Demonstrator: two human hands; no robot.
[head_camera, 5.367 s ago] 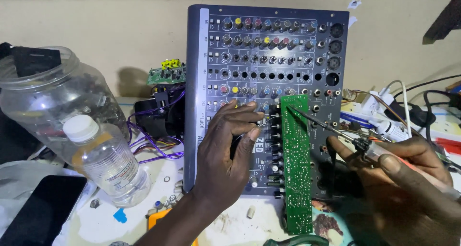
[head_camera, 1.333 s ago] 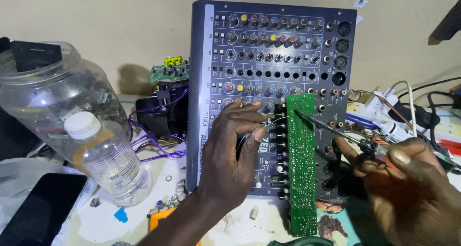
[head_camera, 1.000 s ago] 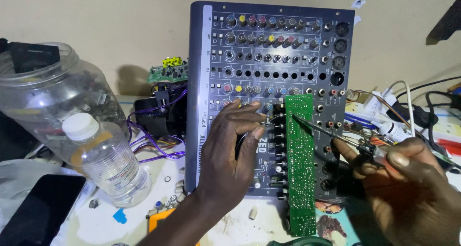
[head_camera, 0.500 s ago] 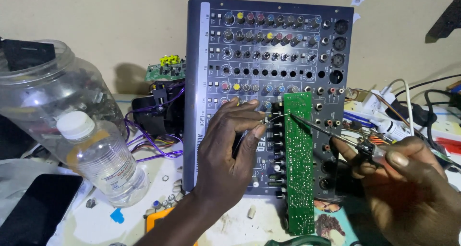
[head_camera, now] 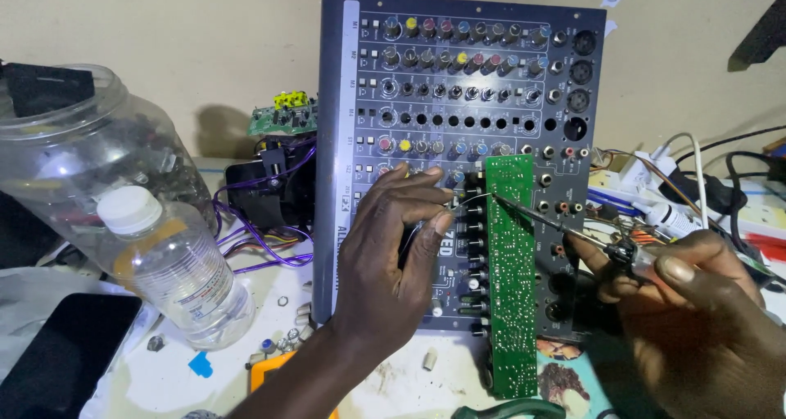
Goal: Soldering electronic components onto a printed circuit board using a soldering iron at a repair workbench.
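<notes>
A dark audio mixer [head_camera: 458,83] with rows of coloured knobs leans against the wall. A long green circuit board [head_camera: 511,280] stands on edge across its lower right part. My left hand [head_camera: 393,263] rests on the mixer beside the board, thumb and forefinger pinching a thin strand of wire whose end reaches the board's top left edge. My right hand [head_camera: 696,321] grips a soldering iron [head_camera: 565,231]. Its thin tip points left and touches the board near the top, where the wire ends.
A clear plastic bottle [head_camera: 176,268] with a white cap and a big clear jar [head_camera: 74,157] stand at the left. A dark phone [head_camera: 57,358] lies at the lower left. Purple wires [head_camera: 262,239] and a small board sit behind. Cables and a power strip [head_camera: 671,173] lie at the right.
The view has shifted slightly. Both hands stay at the green board, with the iron tip and the wire held at the same spot near its top edge.
</notes>
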